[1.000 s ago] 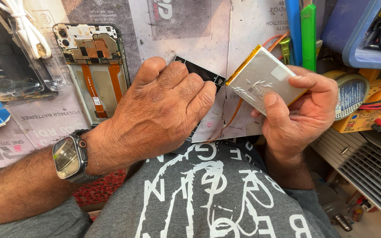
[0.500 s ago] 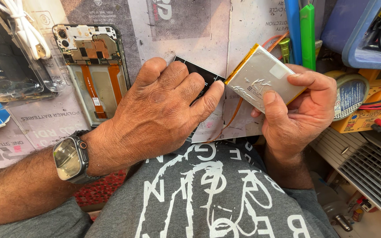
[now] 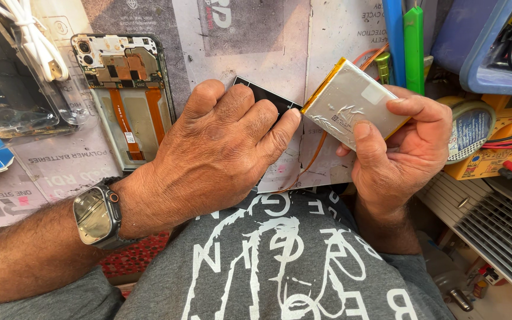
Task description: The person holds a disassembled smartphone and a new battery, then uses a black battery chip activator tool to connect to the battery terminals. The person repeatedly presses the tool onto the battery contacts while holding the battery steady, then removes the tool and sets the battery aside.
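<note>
A single view comes from a camera worn on the person's head, facing steeply down and slightly forward over the chest. It sits close: the grey printed shirt point(image 3: 280, 266) fills the bottom edge, and the left hand point(image 3: 220, 148) and right hand point(image 3: 401, 154) take up the middle. The paper-covered table point(image 3: 327, 35) runs along the top, with a white slatted grille point(image 3: 493, 231) at lower right.
</note>
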